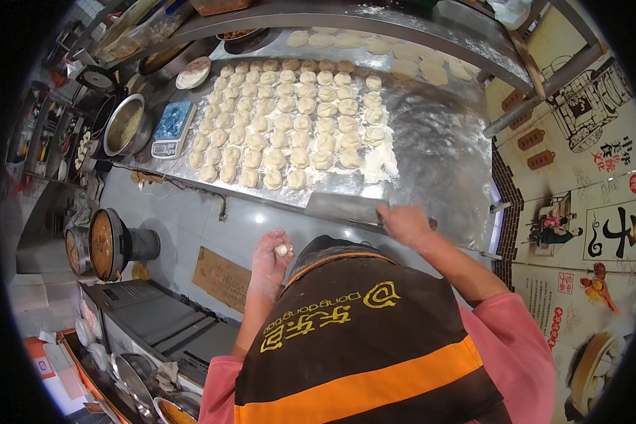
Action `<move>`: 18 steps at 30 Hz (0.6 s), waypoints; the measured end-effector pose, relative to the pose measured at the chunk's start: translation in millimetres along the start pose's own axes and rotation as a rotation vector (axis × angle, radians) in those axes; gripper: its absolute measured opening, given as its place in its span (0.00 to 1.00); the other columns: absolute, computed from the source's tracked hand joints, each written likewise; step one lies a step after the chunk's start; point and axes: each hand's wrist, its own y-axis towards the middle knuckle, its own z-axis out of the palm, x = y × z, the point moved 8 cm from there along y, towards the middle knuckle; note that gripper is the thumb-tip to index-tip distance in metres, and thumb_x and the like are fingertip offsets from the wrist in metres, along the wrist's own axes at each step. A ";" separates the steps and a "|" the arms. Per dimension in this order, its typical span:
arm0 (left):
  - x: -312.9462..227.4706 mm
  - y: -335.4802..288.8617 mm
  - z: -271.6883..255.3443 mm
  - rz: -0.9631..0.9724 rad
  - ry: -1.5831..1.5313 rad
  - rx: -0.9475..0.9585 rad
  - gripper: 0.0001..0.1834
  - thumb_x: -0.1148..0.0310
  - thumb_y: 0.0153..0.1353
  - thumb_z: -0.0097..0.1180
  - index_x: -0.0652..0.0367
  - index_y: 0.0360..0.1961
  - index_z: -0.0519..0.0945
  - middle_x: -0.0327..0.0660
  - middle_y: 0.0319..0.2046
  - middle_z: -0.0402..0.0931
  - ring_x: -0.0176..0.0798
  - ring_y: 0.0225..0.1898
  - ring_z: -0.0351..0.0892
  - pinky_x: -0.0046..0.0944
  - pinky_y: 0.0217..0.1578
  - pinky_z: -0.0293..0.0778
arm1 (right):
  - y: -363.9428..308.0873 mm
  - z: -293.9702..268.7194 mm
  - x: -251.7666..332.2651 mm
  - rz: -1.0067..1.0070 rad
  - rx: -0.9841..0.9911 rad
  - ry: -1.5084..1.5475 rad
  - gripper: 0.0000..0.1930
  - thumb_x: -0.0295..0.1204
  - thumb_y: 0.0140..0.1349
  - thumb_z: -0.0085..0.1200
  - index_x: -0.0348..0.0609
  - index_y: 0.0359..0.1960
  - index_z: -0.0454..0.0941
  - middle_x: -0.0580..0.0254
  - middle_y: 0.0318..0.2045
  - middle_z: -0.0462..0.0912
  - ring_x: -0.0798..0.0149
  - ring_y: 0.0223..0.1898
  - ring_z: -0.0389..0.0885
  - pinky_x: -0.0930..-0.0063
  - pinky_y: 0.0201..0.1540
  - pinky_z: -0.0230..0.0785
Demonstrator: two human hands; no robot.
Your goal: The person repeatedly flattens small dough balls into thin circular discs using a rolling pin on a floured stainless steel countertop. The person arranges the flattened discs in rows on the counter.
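My right hand (406, 225) grips the handle of a cleaver (343, 208), whose broad metal blade points left along the front edge of the steel table (442, 155). My left hand (270, 260) is floury and turned upward in front of the table. It holds a small white lump of dough (283, 250) at its fingers. Beyond the blade, rows of pleated dough buns (286, 104) sit on a layer of flour. Flat round dough wrappers (405, 69) lie at the back of the table, partly under a shelf.
A digital scale (173, 129) stands at the table's left, beside a metal bowl (125, 126). A steel shelf (318, 22) crosses above the far side. Pots of reddish food (104, 244) stand lower left, near dark cabinets (159, 321). A printed wall (572, 212) is at the right.
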 end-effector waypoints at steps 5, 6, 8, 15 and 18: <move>6.7 2.4 -1.2 -0.028 -0.010 -0.019 0.10 0.76 0.52 0.49 0.59 0.38 0.72 0.40 0.27 0.73 0.37 0.25 0.73 0.33 0.26 0.73 | 3.3 15.6 10.4 -0.056 -0.068 0.003 0.11 0.28 0.54 0.47 0.42 0.40 0.70 0.49 0.24 0.79 0.46 0.25 0.79 0.53 0.26 0.70; 6.6 2.3 -3.1 -0.024 -0.002 -0.017 0.10 0.76 0.53 0.50 0.59 0.39 0.73 0.40 0.28 0.73 0.37 0.25 0.73 0.34 0.26 0.73 | 11.3 11.3 7.2 -0.041 -0.099 -0.003 0.11 0.28 0.54 0.47 0.41 0.40 0.70 0.49 0.24 0.79 0.46 0.25 0.80 0.53 0.26 0.70; 7.6 3.4 -1.4 -0.027 0.016 -0.009 0.11 0.75 0.53 0.50 0.59 0.40 0.73 0.40 0.28 0.73 0.37 0.25 0.74 0.34 0.25 0.73 | 27.7 -6.4 1.4 0.016 -0.123 -0.029 0.09 0.27 0.55 0.46 0.42 0.38 0.70 0.50 0.23 0.79 0.47 0.25 0.80 0.54 0.26 0.71; 11.2 9.9 8.6 -0.035 0.058 0.035 0.12 0.75 0.53 0.50 0.62 0.40 0.71 0.42 0.27 0.72 0.37 0.24 0.73 0.34 0.24 0.71 | -15.2 12.2 -2.1 0.094 0.039 0.068 0.13 0.29 0.53 0.48 0.48 0.42 0.71 0.50 0.24 0.80 0.46 0.28 0.80 0.52 0.29 0.71; 15.7 13.9 16.1 -0.066 0.060 0.064 0.11 0.75 0.53 0.50 0.62 0.40 0.71 0.42 0.27 0.72 0.37 0.24 0.73 0.34 0.24 0.71 | -30.0 4.6 -17.7 0.227 -0.054 0.167 0.13 0.30 0.53 0.48 0.48 0.42 0.72 0.49 0.25 0.80 0.45 0.29 0.80 0.52 0.32 0.71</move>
